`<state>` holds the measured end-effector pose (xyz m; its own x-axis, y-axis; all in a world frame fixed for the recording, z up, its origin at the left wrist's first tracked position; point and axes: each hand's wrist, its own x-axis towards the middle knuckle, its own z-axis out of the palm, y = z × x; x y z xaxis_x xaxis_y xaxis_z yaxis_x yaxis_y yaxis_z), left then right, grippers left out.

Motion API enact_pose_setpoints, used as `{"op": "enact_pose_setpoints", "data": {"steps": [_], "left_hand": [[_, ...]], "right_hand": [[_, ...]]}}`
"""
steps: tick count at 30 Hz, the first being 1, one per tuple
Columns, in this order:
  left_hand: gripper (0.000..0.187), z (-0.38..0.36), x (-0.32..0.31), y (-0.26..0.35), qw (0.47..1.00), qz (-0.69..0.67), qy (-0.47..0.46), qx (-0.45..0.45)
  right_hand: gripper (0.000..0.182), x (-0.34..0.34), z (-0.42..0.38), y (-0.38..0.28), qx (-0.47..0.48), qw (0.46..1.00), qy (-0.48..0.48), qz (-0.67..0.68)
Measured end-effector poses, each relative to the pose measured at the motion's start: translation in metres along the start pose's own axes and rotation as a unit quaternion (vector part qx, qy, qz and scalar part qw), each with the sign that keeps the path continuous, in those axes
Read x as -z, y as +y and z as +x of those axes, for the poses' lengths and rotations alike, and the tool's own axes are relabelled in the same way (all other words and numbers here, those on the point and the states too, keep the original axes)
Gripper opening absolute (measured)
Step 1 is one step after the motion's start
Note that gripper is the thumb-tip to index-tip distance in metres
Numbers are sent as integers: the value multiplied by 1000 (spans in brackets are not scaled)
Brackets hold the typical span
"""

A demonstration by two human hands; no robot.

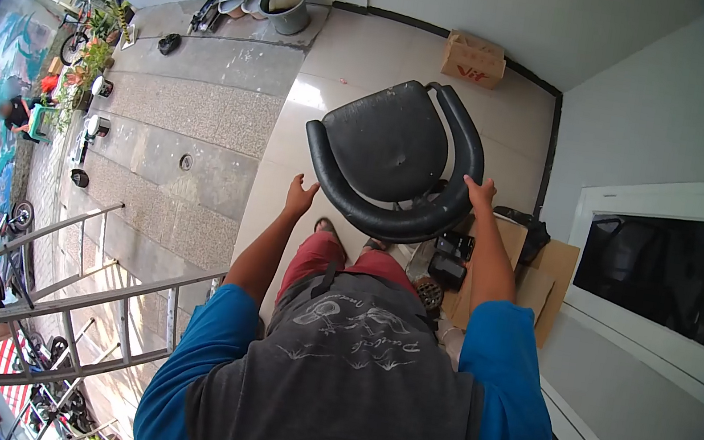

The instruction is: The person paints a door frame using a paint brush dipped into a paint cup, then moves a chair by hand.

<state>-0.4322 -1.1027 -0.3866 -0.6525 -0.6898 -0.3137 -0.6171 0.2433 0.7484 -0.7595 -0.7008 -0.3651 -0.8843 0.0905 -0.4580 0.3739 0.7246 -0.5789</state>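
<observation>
A black chair [390, 140] with a curved padded rim stands in front of me on the tiled floor. On the right, my right hand [480, 193] touches the outer edge of the curved rim, fingers apart on it. My left hand [302, 195] is to the left of the rim, a small gap away, with its fingers apart and nothing in it. The chair's base is mostly hidden under the seat and rim.
A cardboard box [474, 60] sits by the back wall, and a grey bucket [285, 9] stands farther left. Black items [448, 271] and flat cardboard [545, 283] lie at my right. A metal ladder [123, 309] is at lower left. A person [16, 112] sits far left.
</observation>
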Motion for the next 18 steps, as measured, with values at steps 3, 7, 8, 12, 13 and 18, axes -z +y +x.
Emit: {"op": "enact_pose_setpoints", "data": {"steps": [3, 7, 8, 12, 13, 18], "left_hand": [[92, 23, -8, -7, 996, 15, -26, 89], [97, 52, -12, -6, 992, 25, -62, 111], [100, 62, -15, -11, 990, 35, -71, 120], [110, 86, -14, -7, 978, 44, -115, 165], [114, 91, -13, -5, 977, 46, -127, 168], [112, 112, -16, 8, 952, 7, -163, 259]], "right_hand": [[111, -3, 15, -1, -62, 998, -18, -12], [106, -27, 33, 29, -103, 991, -37, 76], [106, -32, 33, 31, -103, 991, -34, 76], [84, -24, 12, 22, -103, 993, -42, 42], [77, -21, 11, 11, -137, 986, -66, 74], [66, -36, 28, 16, -189, 973, -68, 111]]}}
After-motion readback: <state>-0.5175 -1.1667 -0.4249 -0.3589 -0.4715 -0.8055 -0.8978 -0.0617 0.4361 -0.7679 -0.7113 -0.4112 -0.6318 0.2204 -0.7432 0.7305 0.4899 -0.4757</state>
